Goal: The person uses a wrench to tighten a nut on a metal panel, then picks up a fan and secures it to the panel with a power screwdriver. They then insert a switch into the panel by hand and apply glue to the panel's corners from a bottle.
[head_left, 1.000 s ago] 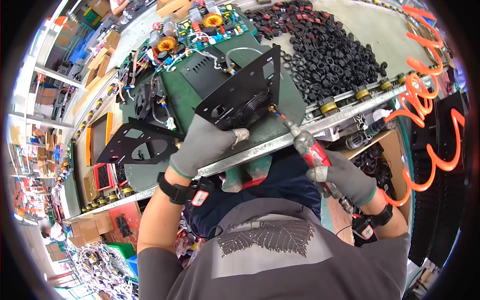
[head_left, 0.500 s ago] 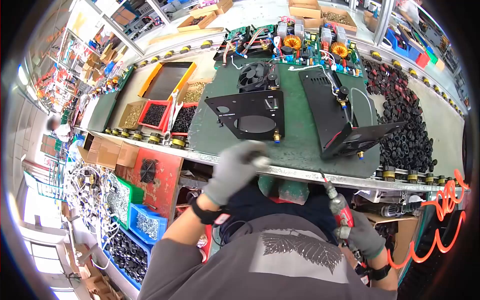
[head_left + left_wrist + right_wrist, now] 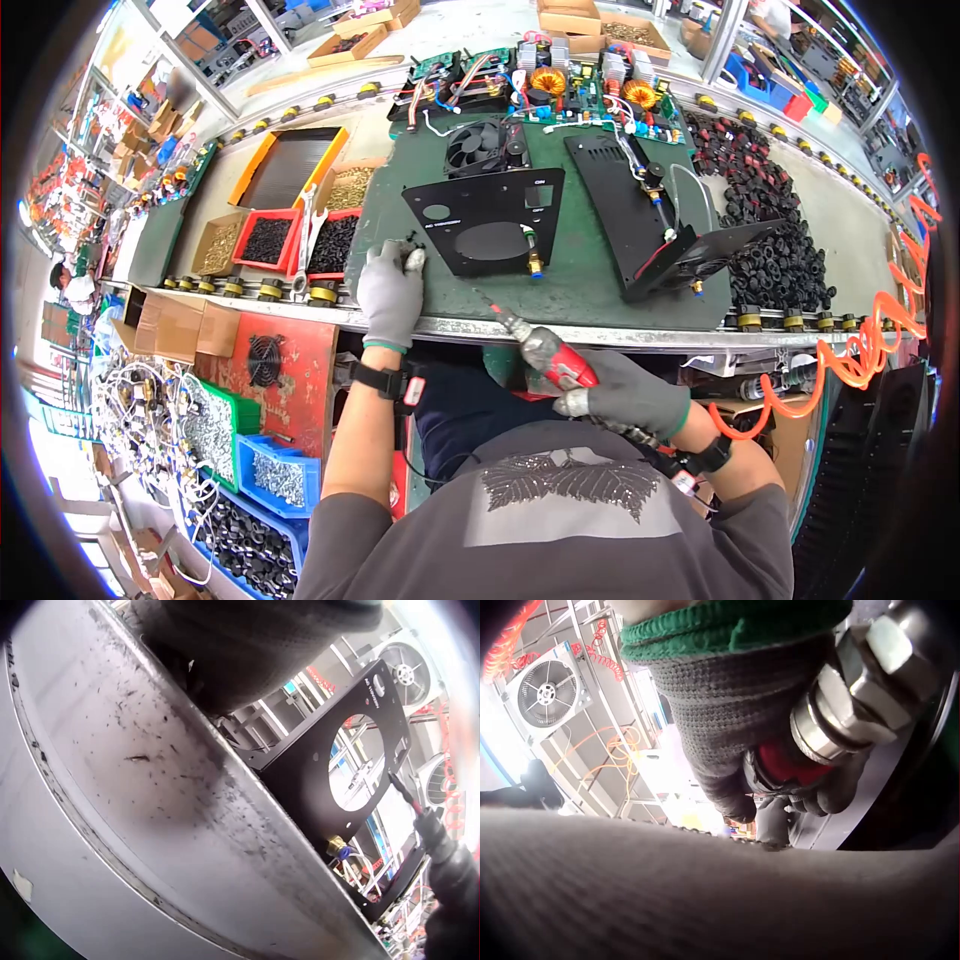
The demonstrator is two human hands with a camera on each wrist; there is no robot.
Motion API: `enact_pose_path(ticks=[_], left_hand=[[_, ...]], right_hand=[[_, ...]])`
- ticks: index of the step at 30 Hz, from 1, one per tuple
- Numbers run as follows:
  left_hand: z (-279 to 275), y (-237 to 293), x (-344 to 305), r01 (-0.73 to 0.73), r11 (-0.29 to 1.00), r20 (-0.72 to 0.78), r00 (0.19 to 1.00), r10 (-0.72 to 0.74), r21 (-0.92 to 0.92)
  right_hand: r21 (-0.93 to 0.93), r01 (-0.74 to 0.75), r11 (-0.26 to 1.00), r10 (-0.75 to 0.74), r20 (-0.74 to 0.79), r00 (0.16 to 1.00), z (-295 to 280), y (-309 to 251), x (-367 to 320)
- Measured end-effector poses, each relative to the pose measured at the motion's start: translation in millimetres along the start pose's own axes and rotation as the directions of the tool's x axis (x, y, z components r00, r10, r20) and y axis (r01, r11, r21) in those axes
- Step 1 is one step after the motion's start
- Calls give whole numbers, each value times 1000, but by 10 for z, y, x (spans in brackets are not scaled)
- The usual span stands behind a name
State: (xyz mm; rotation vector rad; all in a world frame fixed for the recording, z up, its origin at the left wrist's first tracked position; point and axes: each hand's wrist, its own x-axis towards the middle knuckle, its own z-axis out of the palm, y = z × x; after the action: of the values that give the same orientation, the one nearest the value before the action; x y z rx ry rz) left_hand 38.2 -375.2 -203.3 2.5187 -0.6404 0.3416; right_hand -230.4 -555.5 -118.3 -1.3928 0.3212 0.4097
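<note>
Left hand (image 3: 390,290), gloved, rests on the near edge of the green mat (image 3: 590,285), fingertips on some small dark parts (image 3: 411,243) just beside the left corner of the black panel (image 3: 480,200). Cannot tell whether the fingers pinch a part or only cover it; the left wrist view shows just the bench rail (image 3: 150,795) and the panel behind it. Right hand (image 3: 632,392) is wrapped tight round the red air screwdriver (image 3: 556,360), held over the rail in front of the body, bit clear of the panel. The tool's long axis runs diagonally from the hand at lower right to the bit at upper left, lying low and pointing toward the panel's near edge and the left hand. The panel lies flat on the mat, long side across the bench, round hole in the middle, brass fitting (image 3: 533,266) at its near edge. Risks, as I judge them: the bit swings into the left glove or scratches the panel; small parts get nudged off the mat over the rail; the orange coiled hose (image 3: 850,362) tugs the tool off line.
</note>
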Motion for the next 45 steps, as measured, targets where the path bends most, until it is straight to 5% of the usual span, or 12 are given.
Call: enact_pose_path(ticks=[3,5,7,9,12,25,32,35,36,38,40,45], left_hand=[[-84,-115,-85,21,956,46,999,-8,-293],[-333,-58,-179,363,628,382,917,-112,-688],[-490,79,-276,499,469,518,850,-101,-728],[-522,164,-337,724,-62,724,690,24,-687],[-389,51,-401,773,-270,746,630,216,-574],[-522,369,-348,698,264,740,663,113,-665],[-449,497,-417,726,54,727,678,110,-685],[-685,629,-337,541,617,523,819,-235,-571],[-569,570,-277,214,763,216,971,-100,-610],[-526,637,-181,1,826,30,999,20,-564],[-426,605,-74,27,793,185,977,109,-608],[-263,928,-184,-96,859,104,980,170,-503]], right_hand=[[31,86,996,-86,-18,996,42,131,128],[77,154,985,-153,-28,988,67,127,160],[23,24,999,-25,19,1000,43,63,150],[4,0,1000,0,29,1000,41,98,196],[-11,-30,999,30,45,999,52,163,259],[24,24,999,-25,51,998,-10,256,215],[82,-55,995,50,60,997,-52,231,156],[128,11,992,-17,41,999,-93,174,41],[134,-42,990,35,52,998,-130,94,-44],[129,-99,987,90,70,993,-171,25,-129],[119,141,983,-144,17,989,-166,20,-195],[150,19,988,-15,-28,999,-234,253,-334]])
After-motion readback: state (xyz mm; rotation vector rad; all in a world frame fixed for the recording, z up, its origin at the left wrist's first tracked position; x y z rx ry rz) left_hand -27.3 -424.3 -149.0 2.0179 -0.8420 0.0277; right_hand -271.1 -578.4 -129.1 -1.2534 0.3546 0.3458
